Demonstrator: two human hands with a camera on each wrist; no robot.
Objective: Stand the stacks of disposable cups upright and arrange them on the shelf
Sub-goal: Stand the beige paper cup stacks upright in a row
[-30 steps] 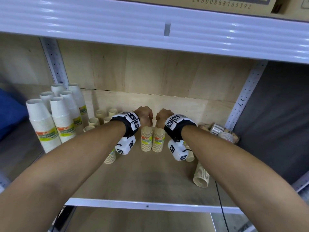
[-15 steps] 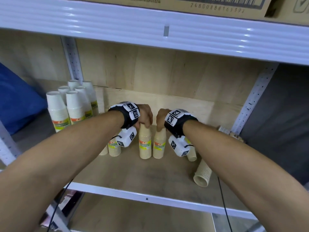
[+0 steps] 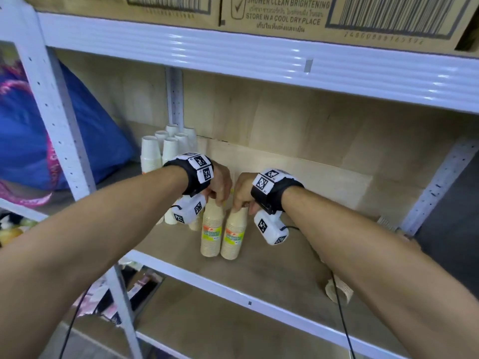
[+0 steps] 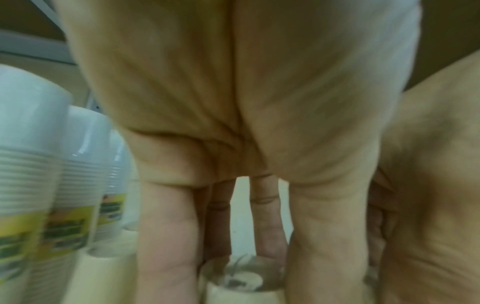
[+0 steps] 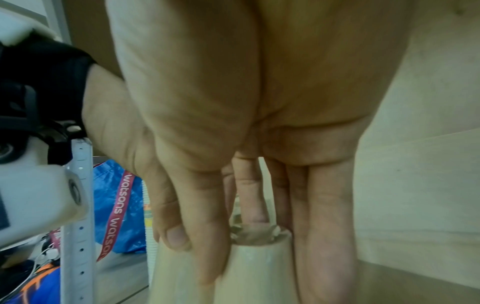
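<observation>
Hands first: your left hand [image 3: 220, 185] grips the top of the left beige cup stack [image 3: 212, 230], fingers curled down around it, and your right hand [image 3: 242, 194] grips the top of the right beige cup stack [image 3: 234, 235] the same way. Both stacks stand upside down, touching, near the front of the wooden shelf [image 3: 272, 275]. White cup stacks [image 3: 166, 149] stand at the back left. One ribbed stack [image 3: 339, 291] lies toppled under your right forearm.

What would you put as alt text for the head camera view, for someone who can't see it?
Two bare hands each grip the top of an upright beige cup stack on a wooden shelf: left hand on the left stack, right hand on the right stack. White cup stacks stand behind, cardboard boxes above.
</observation>
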